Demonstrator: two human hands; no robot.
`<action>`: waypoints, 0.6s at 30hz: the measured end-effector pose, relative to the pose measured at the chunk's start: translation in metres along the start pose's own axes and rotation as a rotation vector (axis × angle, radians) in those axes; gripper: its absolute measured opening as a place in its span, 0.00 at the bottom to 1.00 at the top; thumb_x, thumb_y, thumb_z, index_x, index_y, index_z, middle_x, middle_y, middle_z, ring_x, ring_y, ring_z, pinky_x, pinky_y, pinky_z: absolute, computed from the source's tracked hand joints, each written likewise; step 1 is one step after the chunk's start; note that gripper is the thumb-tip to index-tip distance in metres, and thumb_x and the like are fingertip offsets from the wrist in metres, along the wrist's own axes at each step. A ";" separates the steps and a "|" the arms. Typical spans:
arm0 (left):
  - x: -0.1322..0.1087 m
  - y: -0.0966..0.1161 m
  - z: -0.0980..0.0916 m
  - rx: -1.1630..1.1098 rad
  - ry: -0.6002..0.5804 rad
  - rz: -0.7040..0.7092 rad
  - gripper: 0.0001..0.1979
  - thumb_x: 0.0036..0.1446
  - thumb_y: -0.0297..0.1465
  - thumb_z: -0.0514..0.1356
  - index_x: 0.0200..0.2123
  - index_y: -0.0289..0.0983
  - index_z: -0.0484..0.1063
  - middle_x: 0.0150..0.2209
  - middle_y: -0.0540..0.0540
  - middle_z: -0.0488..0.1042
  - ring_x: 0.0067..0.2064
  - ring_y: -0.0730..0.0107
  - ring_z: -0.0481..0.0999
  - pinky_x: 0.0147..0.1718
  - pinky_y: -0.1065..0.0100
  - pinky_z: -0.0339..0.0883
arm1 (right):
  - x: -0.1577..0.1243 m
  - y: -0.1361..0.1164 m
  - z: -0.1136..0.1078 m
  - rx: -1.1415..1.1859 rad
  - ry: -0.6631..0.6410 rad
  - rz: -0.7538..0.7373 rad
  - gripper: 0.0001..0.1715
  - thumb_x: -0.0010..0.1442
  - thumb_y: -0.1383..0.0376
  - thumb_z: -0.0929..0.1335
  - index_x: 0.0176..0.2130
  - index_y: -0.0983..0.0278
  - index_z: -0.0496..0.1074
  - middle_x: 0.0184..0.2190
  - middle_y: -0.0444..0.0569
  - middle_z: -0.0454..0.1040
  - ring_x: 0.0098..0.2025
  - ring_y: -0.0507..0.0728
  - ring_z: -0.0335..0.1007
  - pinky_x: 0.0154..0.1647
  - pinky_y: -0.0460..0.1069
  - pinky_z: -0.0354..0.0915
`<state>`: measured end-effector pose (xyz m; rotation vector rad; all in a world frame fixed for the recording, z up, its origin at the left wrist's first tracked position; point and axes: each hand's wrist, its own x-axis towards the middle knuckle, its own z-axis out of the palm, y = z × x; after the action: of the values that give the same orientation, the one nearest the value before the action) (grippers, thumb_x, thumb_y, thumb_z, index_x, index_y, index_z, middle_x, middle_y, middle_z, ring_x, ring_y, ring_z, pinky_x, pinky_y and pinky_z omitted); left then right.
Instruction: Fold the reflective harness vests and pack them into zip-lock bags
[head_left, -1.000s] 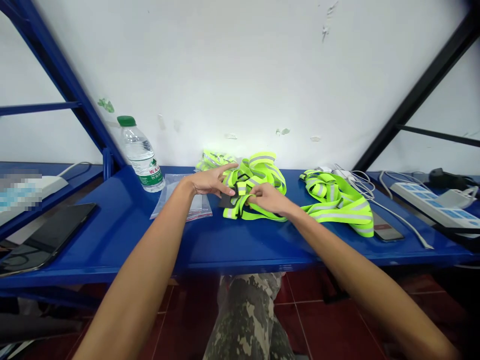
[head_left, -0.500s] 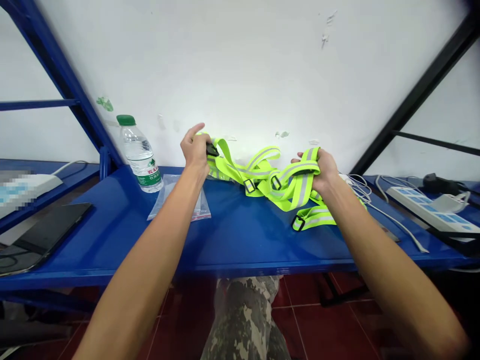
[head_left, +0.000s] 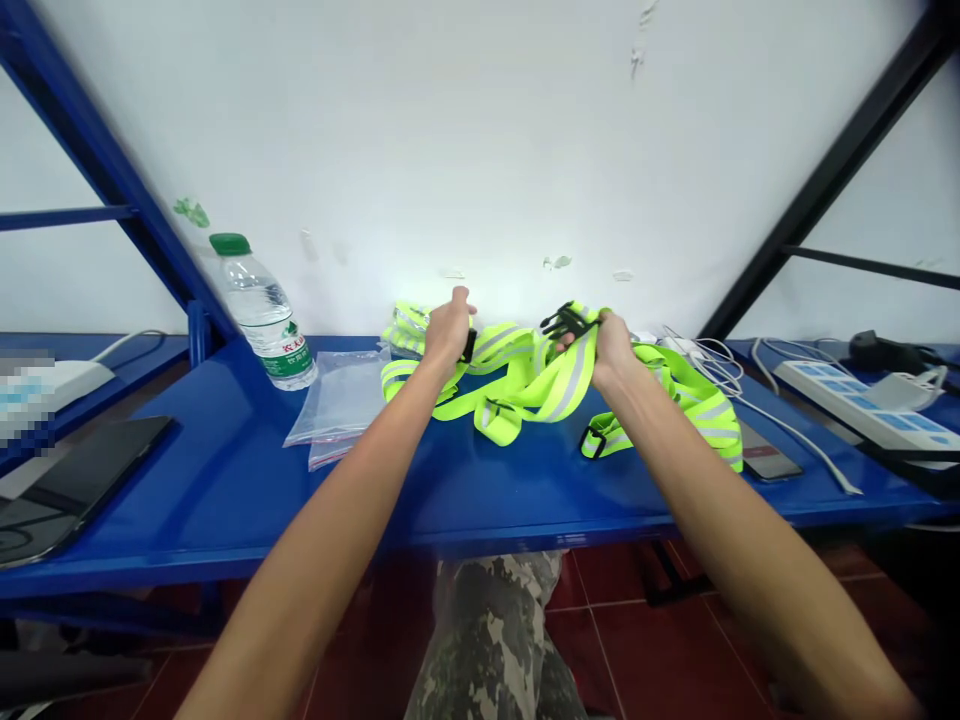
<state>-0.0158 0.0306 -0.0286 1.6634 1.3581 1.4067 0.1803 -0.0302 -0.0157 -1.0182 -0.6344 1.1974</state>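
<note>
Neon yellow reflective straps [head_left: 517, 375] with grey stripes lie in loose loops across the blue table. My left hand [head_left: 450, 330] is closed on a black buckle part [head_left: 469, 346] at the strap's left side. In my right hand [head_left: 613, 350] is the strap's other end, where a black pronged side-release buckle [head_left: 568, 320] points left. The two buckle parts are apart. A black slider [head_left: 592, 442] sits on a strap below my right wrist. More folded strap [head_left: 697, 405] lies behind and right of my right forearm, and another bundle [head_left: 409, 325] lies left of my left hand.
Clear plastic bags [head_left: 341, 400] lie left of the straps, beside a water bottle [head_left: 266, 320] with a green cap. A dark tablet [head_left: 82, 490] rests at the far left. On the right are a phone [head_left: 769, 460], white cables [head_left: 795, 445] and a power strip [head_left: 862, 405].
My left hand has moved right and down, closer to my right hand, bringing its buckle part along. My right hand has shifted slightly left, and the pronged buckle now shows at its fingers.
</note>
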 end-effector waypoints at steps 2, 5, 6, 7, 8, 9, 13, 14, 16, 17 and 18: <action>-0.010 -0.009 0.005 -0.014 -0.038 -0.088 0.32 0.57 0.61 0.48 0.33 0.40 0.75 0.36 0.41 0.78 0.46 0.47 0.77 0.41 0.56 0.68 | -0.007 0.008 0.002 -0.003 -0.099 0.136 0.16 0.65 0.55 0.56 0.31 0.60 0.63 0.16 0.42 0.64 0.16 0.53 0.59 0.18 0.49 0.65; -0.017 -0.017 0.008 -0.029 -0.047 -0.102 0.33 0.55 0.63 0.51 0.33 0.39 0.74 0.36 0.40 0.78 0.47 0.49 0.76 0.44 0.57 0.68 | -0.013 0.011 0.003 -0.031 -0.278 0.169 0.12 0.60 0.55 0.66 0.33 0.62 0.66 0.19 0.43 0.69 0.18 0.52 0.64 0.19 0.47 0.66; -0.018 -0.019 0.008 -0.033 -0.041 -0.091 0.32 0.54 0.63 0.52 0.33 0.39 0.74 0.36 0.40 0.78 0.46 0.50 0.76 0.44 0.58 0.68 | -0.013 0.013 0.002 -0.049 -0.324 0.163 0.10 0.58 0.58 0.70 0.34 0.62 0.68 0.20 0.43 0.71 0.19 0.52 0.66 0.19 0.47 0.66; -0.018 -0.021 0.009 -0.044 -0.038 -0.075 0.32 0.54 0.62 0.53 0.34 0.38 0.75 0.36 0.41 0.78 0.46 0.52 0.76 0.45 0.60 0.67 | -0.013 0.015 0.002 -0.069 -0.355 0.151 0.09 0.56 0.61 0.72 0.34 0.63 0.69 0.22 0.44 0.73 0.20 0.52 0.68 0.20 0.46 0.67; -0.018 -0.023 0.010 -0.062 -0.041 -0.053 0.32 0.55 0.62 0.54 0.35 0.38 0.75 0.36 0.41 0.78 0.46 0.54 0.76 0.45 0.61 0.67 | -0.013 0.018 0.001 -0.086 -0.370 0.135 0.09 0.55 0.64 0.73 0.35 0.64 0.69 0.23 0.45 0.75 0.21 0.52 0.70 0.22 0.46 0.69; -0.018 -0.025 0.010 -0.089 -0.049 -0.026 0.31 0.55 0.61 0.55 0.35 0.38 0.76 0.37 0.42 0.79 0.46 0.56 0.76 0.46 0.62 0.67 | -0.011 0.021 0.001 -0.099 -0.373 0.117 0.09 0.54 0.66 0.73 0.35 0.65 0.70 0.25 0.47 0.76 0.23 0.53 0.72 0.23 0.46 0.70; -0.019 -0.030 0.011 -0.246 -0.161 0.039 0.31 0.53 0.60 0.58 0.34 0.37 0.78 0.38 0.44 0.79 0.45 0.62 0.75 0.46 0.66 0.66 | -0.005 0.033 -0.001 -0.086 -0.357 0.092 0.06 0.61 0.64 0.69 0.35 0.67 0.71 0.29 0.53 0.80 0.28 0.55 0.77 0.26 0.46 0.72; -0.021 -0.031 0.011 -0.274 -0.198 0.040 0.31 0.52 0.60 0.58 0.32 0.36 0.78 0.36 0.45 0.78 0.42 0.63 0.75 0.44 0.66 0.65 | -0.005 0.035 0.000 -0.084 -0.362 0.098 0.07 0.63 0.64 0.68 0.35 0.67 0.71 0.30 0.54 0.80 0.28 0.55 0.77 0.26 0.47 0.72; -0.024 -0.029 0.012 -0.290 -0.275 0.050 0.31 0.51 0.60 0.59 0.28 0.35 0.77 0.30 0.46 0.76 0.36 0.66 0.73 0.39 0.67 0.64 | -0.005 0.039 0.001 -0.104 -0.375 0.090 0.09 0.64 0.63 0.66 0.36 0.67 0.72 0.31 0.55 0.81 0.27 0.56 0.77 0.26 0.47 0.72; -0.025 -0.027 0.012 -0.277 -0.311 0.067 0.31 0.51 0.60 0.59 0.27 0.35 0.76 0.27 0.47 0.74 0.32 0.68 0.71 0.36 0.67 0.63 | -0.005 0.041 0.001 -0.131 -0.381 0.076 0.09 0.64 0.63 0.67 0.36 0.67 0.72 0.31 0.56 0.81 0.27 0.56 0.77 0.27 0.48 0.72; -0.027 -0.025 0.012 -0.251 -0.341 0.092 0.30 0.52 0.59 0.59 0.26 0.35 0.76 0.25 0.48 0.72 0.30 0.69 0.69 0.34 0.68 0.62 | -0.006 0.042 0.002 -0.172 -0.388 0.061 0.09 0.64 0.63 0.67 0.37 0.67 0.72 0.31 0.56 0.81 0.27 0.56 0.77 0.28 0.48 0.72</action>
<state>-0.0113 0.0160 -0.0643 1.7176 0.8885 1.2159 0.1583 -0.0338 -0.0524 -0.9590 -1.0302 1.4274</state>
